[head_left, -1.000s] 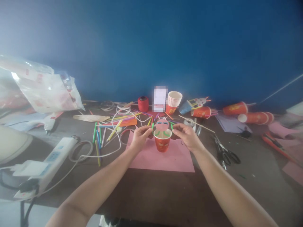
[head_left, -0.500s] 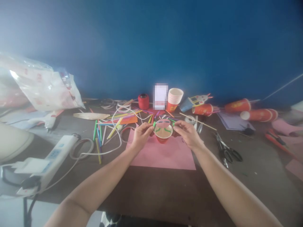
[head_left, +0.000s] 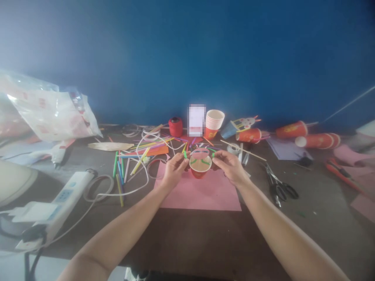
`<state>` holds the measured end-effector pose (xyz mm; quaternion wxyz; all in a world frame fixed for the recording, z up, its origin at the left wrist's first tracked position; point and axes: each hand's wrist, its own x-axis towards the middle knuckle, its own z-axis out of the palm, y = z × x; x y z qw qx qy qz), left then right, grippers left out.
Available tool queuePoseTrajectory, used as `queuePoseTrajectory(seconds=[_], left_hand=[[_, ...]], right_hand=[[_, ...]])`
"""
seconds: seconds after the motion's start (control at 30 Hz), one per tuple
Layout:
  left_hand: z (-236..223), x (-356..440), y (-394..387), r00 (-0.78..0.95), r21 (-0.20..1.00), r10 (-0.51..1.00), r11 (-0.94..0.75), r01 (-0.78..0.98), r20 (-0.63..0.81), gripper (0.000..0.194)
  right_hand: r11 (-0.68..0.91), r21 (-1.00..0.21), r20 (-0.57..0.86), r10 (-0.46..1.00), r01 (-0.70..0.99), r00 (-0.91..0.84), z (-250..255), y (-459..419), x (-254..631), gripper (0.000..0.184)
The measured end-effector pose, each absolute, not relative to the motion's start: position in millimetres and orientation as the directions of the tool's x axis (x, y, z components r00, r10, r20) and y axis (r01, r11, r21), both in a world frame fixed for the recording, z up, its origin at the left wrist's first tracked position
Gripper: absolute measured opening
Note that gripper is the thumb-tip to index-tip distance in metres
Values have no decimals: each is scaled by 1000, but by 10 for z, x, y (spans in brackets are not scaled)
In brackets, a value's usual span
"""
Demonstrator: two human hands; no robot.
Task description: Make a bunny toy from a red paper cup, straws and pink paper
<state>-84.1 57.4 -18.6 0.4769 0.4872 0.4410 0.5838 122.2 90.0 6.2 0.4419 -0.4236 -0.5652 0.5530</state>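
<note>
A red paper cup (head_left: 198, 175) with a pale inside stands upright on a pink sheet of paper (head_left: 202, 197). Two green strips (head_left: 206, 160) show inside it, and a pink oval piece (head_left: 200, 154) sits at its far rim. Left of the rim, my left hand (head_left: 175, 167) pinches the end of a thin green strip (head_left: 185, 154). My right hand (head_left: 231, 166) pinches another green end (head_left: 213, 155) on the opposite side. Whether these ends join the green inside the cup, I cannot tell.
Coloured sticks (head_left: 140, 162) and a white cable (head_left: 123, 194) lie to the left, near a power strip (head_left: 68, 197) and a glue gun (head_left: 55, 154). Behind are stacked paper cups (head_left: 215, 120) and a red spool (head_left: 175, 127). Black scissors (head_left: 281, 189) rest on the right.
The view has shifted slightly. My left hand and its green end have drawn a little away from the cup's rim; my right hand keeps nearly the same place beside the cup.
</note>
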Motion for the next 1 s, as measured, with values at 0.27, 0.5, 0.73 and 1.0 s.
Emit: queuePoseTrajectory(seconds=[0.27,0.5,0.73,1.0], left_hand=[[-180,-819,526,-5,954,981,-188,-232,192,66],[-262,-860,555,45,964,985,-151,-219,165,61],[-299,-827,568,63,981,980,-182,-70,187,58],[-258,-787,489,289,889,936,-299,347,202,52]], right_hand=[[29,-999,34,965,-22,-259,64,924,1229,26],[124,-985,52,876,118,-480,89,923,1287,49],[275,-935,118,835,222,-538,26,927,1214,63],[313,-872,288,950,376,-123,17,1158,1394,31]])
